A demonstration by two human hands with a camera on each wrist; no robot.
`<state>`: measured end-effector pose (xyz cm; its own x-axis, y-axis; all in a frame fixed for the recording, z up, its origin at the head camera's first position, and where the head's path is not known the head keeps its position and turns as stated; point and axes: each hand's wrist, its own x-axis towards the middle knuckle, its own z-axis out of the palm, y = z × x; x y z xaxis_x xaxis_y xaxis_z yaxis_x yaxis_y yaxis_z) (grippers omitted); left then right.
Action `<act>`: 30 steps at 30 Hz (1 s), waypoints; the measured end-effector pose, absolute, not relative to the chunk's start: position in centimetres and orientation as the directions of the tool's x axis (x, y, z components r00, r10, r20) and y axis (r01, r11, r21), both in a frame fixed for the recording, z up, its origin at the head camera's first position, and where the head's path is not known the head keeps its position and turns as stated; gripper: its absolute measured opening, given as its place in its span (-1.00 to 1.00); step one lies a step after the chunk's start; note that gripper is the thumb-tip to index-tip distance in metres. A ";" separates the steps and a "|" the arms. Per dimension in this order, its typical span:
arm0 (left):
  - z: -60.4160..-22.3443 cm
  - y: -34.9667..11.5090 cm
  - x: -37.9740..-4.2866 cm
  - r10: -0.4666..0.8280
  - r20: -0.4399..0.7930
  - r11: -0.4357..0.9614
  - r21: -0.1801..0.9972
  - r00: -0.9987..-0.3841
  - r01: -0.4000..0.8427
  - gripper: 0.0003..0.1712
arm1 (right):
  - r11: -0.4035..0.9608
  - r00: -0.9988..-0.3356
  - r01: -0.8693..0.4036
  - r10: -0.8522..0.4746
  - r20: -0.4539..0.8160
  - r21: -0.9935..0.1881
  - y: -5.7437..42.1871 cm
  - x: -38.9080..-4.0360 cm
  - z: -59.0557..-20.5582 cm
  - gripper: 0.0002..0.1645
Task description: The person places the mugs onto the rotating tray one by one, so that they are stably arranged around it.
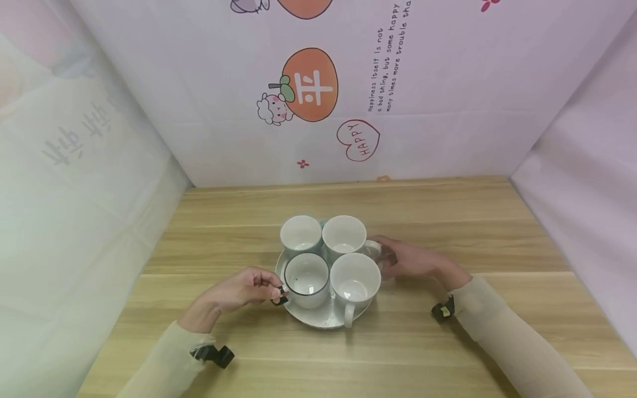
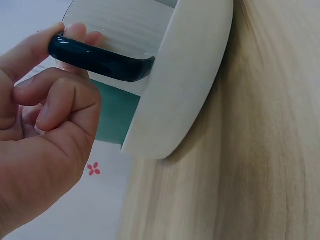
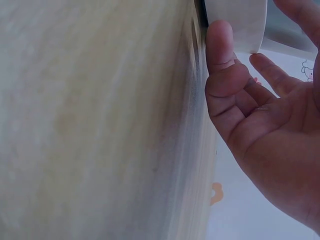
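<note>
A round white plate (image 1: 323,316) bears several mugs. My left hand (image 1: 251,290) pinches the black handle (image 2: 100,61) of the near-left mug (image 1: 307,279), white with a dark rim. Beside it stands the near-right white mug (image 1: 355,279), its handle facing me. Behind are a pale blue mug (image 1: 301,235) and another mug (image 1: 344,235) whose handle points right. My right hand (image 1: 408,257) is at the right side of the plate, near that handle. In the right wrist view, its fingertips (image 3: 220,37) touch the white plate's side, thumb apart. Mugs partly hide its fingers in the head view.
The plate stands on a wooden table (image 1: 224,232). Behind the table rises a printed white cloth (image 1: 224,110), with cloth walls at left (image 1: 74,193) and right (image 1: 587,160). A black wrist camera (image 1: 216,355) sits on the left sleeve, another (image 1: 442,310) on the right.
</note>
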<state>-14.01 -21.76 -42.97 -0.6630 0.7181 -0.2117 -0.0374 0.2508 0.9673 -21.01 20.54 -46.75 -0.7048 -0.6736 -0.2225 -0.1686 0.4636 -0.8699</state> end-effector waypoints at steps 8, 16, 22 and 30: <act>-43.0 -21.5 -14.2 0.687 -0.260 0.293 0.954 -0.678 -0.069 -0.66 | 0.462 -0.699 -0.192 -0.683 -0.210 -0.866 20.6 -21.0 -46.6 0.00; -42.3 -21.6 -14.0 0.642 -0.258 0.375 0.927 -0.722 0.003 -0.65 | 0.457 -0.695 -0.183 -0.686 -0.214 -0.870 20.7 -21.1 -46.6 0.01; -41.7 -21.7 -13.6 0.612 -0.204 0.456 0.881 -0.764 0.130 -0.64 | 0.452 -0.691 -0.187 -0.691 -0.211 -0.872 20.8 -21.1 -46.7 0.00; -41.9 -22.1 -13.9 0.664 -0.121 0.400 0.891 -0.738 0.214 -0.65 | 0.452 -0.683 -0.191 -0.699 -0.213 -0.871 20.6 -21.1 -46.5 0.00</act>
